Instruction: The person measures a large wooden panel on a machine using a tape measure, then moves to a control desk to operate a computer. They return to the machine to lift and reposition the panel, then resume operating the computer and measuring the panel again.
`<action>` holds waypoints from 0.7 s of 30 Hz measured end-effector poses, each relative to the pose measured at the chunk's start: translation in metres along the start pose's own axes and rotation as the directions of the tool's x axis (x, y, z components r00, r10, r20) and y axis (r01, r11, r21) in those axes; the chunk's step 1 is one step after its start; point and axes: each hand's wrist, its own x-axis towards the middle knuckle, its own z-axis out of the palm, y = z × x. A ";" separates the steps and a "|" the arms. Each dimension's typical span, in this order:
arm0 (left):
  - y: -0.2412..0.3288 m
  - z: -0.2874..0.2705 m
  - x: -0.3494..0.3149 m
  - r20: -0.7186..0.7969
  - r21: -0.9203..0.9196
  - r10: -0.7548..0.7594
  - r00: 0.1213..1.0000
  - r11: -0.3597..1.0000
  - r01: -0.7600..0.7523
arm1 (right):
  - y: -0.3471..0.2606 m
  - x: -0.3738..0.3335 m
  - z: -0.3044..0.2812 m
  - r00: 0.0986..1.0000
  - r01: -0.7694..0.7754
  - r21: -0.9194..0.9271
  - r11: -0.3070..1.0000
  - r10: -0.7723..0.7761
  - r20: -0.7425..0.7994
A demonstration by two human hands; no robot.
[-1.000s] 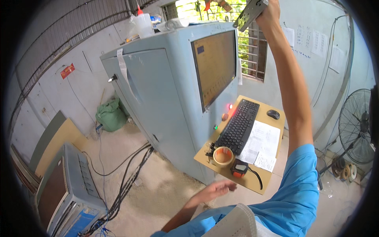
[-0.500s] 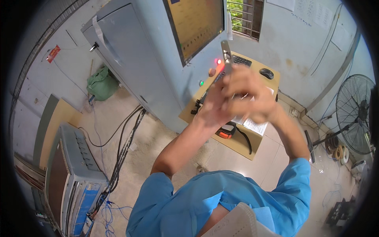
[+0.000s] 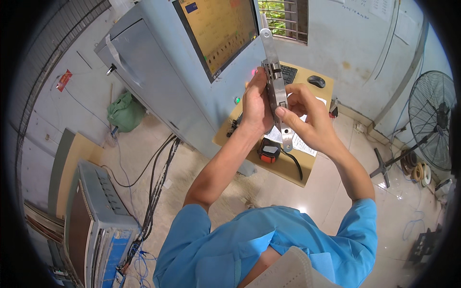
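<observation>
A metal mortise door lock (image 3: 276,84) with a long silvery faceplate is held up in front of me, tilted, its top end leaning left. My left hand (image 3: 257,103) wraps the lock's body from the left side, its fingers partly hidden behind it. On the other side my right hand (image 3: 307,115) pinches the lower part of the faceplate, the thumb lying on its front. Below the lock, an orange and black tape measure (image 3: 269,150) with a black strap lies on the wooden table (image 3: 293,174).
A black mouse (image 3: 316,81), a keyboard (image 3: 288,74) and papers (image 3: 302,144) are on the table. At its left stands a grey cabinet (image 3: 158,72) with a screen (image 3: 221,36). A standing fan (image 3: 432,120) is at the right; black cables (image 3: 156,185) cross the floor at the left.
The lock has turned so its faceplate shows at full length. My right hand, blurred before and over the left, has moved down to the right side of the faceplate.
</observation>
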 end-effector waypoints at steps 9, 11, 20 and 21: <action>0.034 0.003 0.007 0.053 0.271 0.060 0.997 0.960 -0.072 | -0.004 0.039 0.027 0.958 0.144 -0.155 0.977 -0.176 -0.225; 0.053 0.012 0.014 0.104 0.313 0.047 0.993 0.947 -0.078 | -0.015 0.063 0.027 0.901 0.271 -0.121 0.955 -0.296 -0.316; 0.088 -0.045 -0.078 0.361 0.611 -0.048 0.931 0.767 -0.197 | -0.125 0.300 -0.001 0.632 0.144 -0.836 0.529 -0.700 -0.334; 0.085 -0.063 -0.093 0.366 0.646 -0.119 0.923 0.747 -0.159 | -0.138 0.331 0.002 0.703 0.118 -0.807 0.579 -0.622 -0.344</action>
